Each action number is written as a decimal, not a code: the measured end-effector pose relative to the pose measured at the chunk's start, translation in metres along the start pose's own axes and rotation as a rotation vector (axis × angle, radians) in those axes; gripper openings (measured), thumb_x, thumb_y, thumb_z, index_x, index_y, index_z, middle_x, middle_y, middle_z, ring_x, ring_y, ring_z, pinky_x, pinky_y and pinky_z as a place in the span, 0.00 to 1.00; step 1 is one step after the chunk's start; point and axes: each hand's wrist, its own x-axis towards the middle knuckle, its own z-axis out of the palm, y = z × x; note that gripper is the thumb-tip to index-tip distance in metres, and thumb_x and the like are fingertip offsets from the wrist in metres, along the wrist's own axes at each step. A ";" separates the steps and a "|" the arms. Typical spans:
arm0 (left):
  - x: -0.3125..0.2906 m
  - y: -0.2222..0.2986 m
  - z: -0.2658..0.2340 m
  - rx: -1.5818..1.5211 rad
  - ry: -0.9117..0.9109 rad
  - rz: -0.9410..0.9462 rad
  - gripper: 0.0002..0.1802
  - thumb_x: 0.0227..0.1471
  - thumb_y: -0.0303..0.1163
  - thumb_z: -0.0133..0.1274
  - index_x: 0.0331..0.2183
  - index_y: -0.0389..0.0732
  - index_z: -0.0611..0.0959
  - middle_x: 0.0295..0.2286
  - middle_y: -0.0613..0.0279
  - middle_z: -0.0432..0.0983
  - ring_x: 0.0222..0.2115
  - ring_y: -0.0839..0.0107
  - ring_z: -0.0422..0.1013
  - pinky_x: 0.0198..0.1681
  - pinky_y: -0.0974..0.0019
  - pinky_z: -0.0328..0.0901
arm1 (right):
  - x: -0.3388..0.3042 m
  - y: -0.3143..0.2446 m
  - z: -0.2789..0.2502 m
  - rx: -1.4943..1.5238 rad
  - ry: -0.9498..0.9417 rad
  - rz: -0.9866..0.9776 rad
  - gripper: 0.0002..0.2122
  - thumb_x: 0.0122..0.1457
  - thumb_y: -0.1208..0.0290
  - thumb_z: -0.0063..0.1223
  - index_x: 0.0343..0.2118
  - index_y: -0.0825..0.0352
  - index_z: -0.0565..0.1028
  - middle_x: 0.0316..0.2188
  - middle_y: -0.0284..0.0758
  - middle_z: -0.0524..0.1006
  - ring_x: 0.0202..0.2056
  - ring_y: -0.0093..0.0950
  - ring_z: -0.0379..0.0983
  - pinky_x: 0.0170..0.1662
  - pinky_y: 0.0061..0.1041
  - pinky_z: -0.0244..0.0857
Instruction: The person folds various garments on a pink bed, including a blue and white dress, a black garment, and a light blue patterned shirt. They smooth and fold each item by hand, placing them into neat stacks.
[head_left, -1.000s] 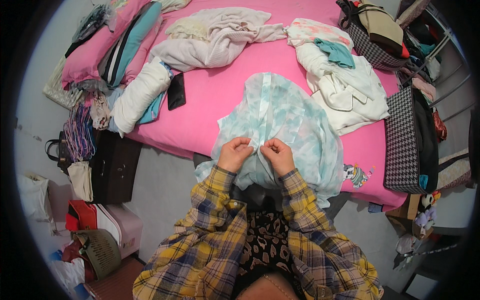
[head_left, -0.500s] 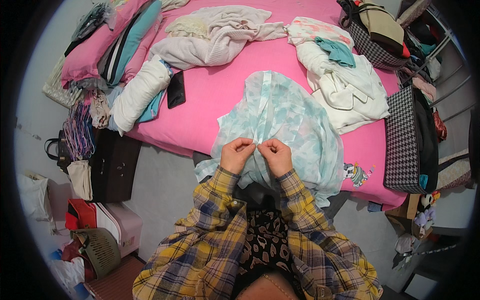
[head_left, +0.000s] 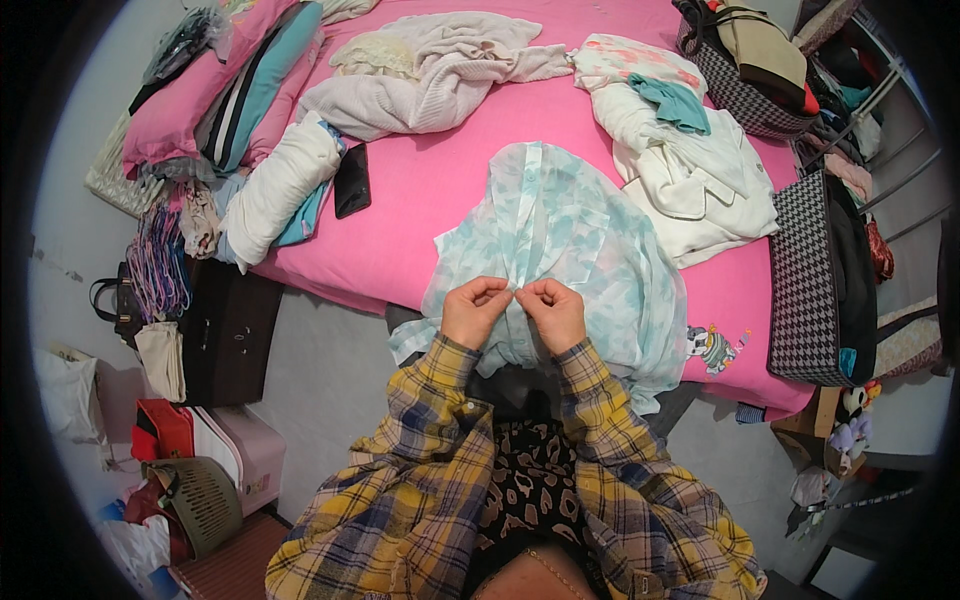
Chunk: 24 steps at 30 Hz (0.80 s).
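A sheer pale-blue and white patterned blouse (head_left: 590,230) lies spread over the near edge of the pink bed, its lower part hanging down in front of me. Its front strip runs up the middle. My left hand (head_left: 475,311) is closed in a pinch on that strip. Opposite it, my right hand (head_left: 551,313) also pinches the strip, the fingertips of both hands almost meeting. Whatever small part sits between the fingertips is hidden.
White folded clothes (head_left: 690,190) lie right of the blouse, beside a houndstooth storage box (head_left: 803,280). A black phone (head_left: 352,182) and a rolled white garment (head_left: 283,190) are on the left. A cream knit (head_left: 430,80) lies farther back on the pink sheet (head_left: 400,235).
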 end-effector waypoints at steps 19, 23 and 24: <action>-0.004 0.003 0.019 0.661 0.164 0.670 0.08 0.42 0.21 0.55 0.30 0.37 0.80 0.25 0.55 0.74 0.27 0.59 0.73 0.28 0.65 0.67 | 0.002 0.000 -0.001 -0.013 -0.037 0.042 0.09 0.56 0.70 0.51 0.29 0.73 0.76 0.18 0.32 0.75 0.20 0.18 0.69 0.24 0.19 0.65; -0.002 -0.005 0.018 0.762 0.163 0.786 0.13 0.41 0.19 0.55 0.34 0.38 0.78 0.27 0.54 0.74 0.28 0.57 0.72 0.28 0.62 0.67 | 0.003 -0.012 0.001 0.067 -0.033 0.129 0.11 0.57 0.70 0.50 0.27 0.75 0.76 0.18 0.34 0.75 0.20 0.19 0.71 0.23 0.19 0.66; -0.002 -0.006 0.018 0.749 0.166 0.775 0.14 0.41 0.19 0.55 0.36 0.37 0.77 0.27 0.54 0.74 0.28 0.57 0.72 0.29 0.62 0.67 | 0.003 -0.015 0.002 0.099 -0.037 0.158 0.11 0.56 0.70 0.50 0.27 0.75 0.75 0.18 0.34 0.75 0.20 0.20 0.71 0.23 0.19 0.66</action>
